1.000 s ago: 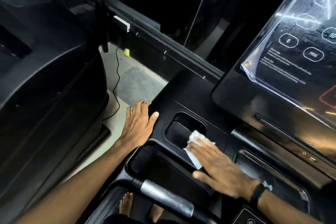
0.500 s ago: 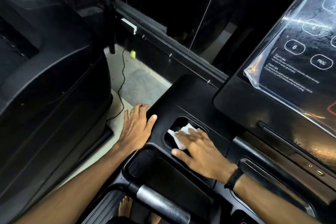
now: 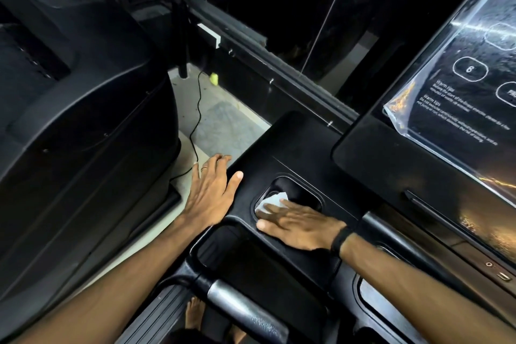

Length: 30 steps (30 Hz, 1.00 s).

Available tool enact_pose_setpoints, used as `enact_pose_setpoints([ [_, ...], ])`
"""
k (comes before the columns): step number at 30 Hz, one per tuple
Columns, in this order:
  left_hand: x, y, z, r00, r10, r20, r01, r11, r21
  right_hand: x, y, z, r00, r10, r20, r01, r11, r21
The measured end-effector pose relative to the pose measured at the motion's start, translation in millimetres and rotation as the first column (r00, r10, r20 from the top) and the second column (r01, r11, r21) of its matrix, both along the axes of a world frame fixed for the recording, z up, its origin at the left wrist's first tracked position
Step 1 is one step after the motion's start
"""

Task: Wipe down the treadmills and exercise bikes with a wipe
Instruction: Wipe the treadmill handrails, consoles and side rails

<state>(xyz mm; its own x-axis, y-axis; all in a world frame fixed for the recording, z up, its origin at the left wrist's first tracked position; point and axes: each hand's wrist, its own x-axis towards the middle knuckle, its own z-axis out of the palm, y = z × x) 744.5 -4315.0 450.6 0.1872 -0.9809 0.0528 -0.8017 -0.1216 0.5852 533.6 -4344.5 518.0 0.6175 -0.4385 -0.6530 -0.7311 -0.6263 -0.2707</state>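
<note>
The small rounded cup holder sunk into the black treadmill console holds a crumpled white wipe at its near left edge, while the larger tray just in front of it shows only a dark floor. The right hand, a black band on its wrist, lies flat with fingers straight and pressed on the wipe at the holder's rim, thumb out on the console. The left hand, wearing a ring, rests open over the console's left edge, thumb on top.
</note>
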Motion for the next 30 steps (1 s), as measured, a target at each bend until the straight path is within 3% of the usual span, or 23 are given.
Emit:
enact_pose_setpoints([
  [3, -1, 0, -1, 1.0, -0.004, -0.001, 0.004, 1.0, -0.01, -5, -9, -4, 0.997, 0.071, -0.037, -0.073, 0.994, -0.079],
  [6, -1, 1, 0, 1.0, -0.002, 0.006, 0.002, 1.0, -0.013, -6, -9, -18, 0.988, 0.002, -0.153, -0.026, 0.987, -0.157],
  [12, 1, 4, 1, 1.0, 0.014, 0.023, -0.014, 1.0, -0.027, 10, 7, 1, 0.94, -0.143, -0.309, 0.132, 0.99, -0.057],
  [16, 2, 5, 1, 0.999, 0.024, 0.024, -0.024, 1.0, -0.02, 16, 22, 22, 0.919, -0.054, -0.391, 0.019, 0.996, -0.092],
  [19, 1, 6, 2, 1.0, 0.023, 0.019, -0.022, 1.0, -0.015, 27, 23, 24, 0.957, -0.08, -0.279, 0.052, 0.993, -0.105],
  [22, 1, 4, 2, 0.999, 0.039, -0.001, -0.039, 0.999, -0.011, 24, 20, 21, 0.949, -0.3, -0.098, 0.296, 0.954, -0.055],
  [24, 0, 3, 2, 1.0, 0.029, 0.001, -0.029, 0.999, -0.02, 17, 16, 15, 0.841, -0.54, 0.034, 0.533, 0.837, 0.126],
  [25, -1, 2, 2, 1.0, 0.021, 0.006, -0.021, 0.999, -0.025, 18, 18, 13, 0.743, -0.661, 0.107, 0.61, 0.734, 0.298],
  [26, -1, 1, 2, 1.0, 0.017, 0.008, -0.016, 1.0, -0.026, 23, 21, 9, 0.649, -0.749, 0.129, 0.635, 0.628, 0.451],
  [27, -1, 1, 2, 1.0, 0.015, 0.008, -0.015, 1.0, -0.026, 29, 25, 7, 0.614, -0.78, 0.124, 0.645, 0.586, 0.49],
  [30, -1, 1, 1, 1.0, 0.02, 0.002, -0.02, 0.999, -0.045, 39, 32, -5, 0.696, -0.693, 0.187, 0.646, 0.718, 0.259],
])
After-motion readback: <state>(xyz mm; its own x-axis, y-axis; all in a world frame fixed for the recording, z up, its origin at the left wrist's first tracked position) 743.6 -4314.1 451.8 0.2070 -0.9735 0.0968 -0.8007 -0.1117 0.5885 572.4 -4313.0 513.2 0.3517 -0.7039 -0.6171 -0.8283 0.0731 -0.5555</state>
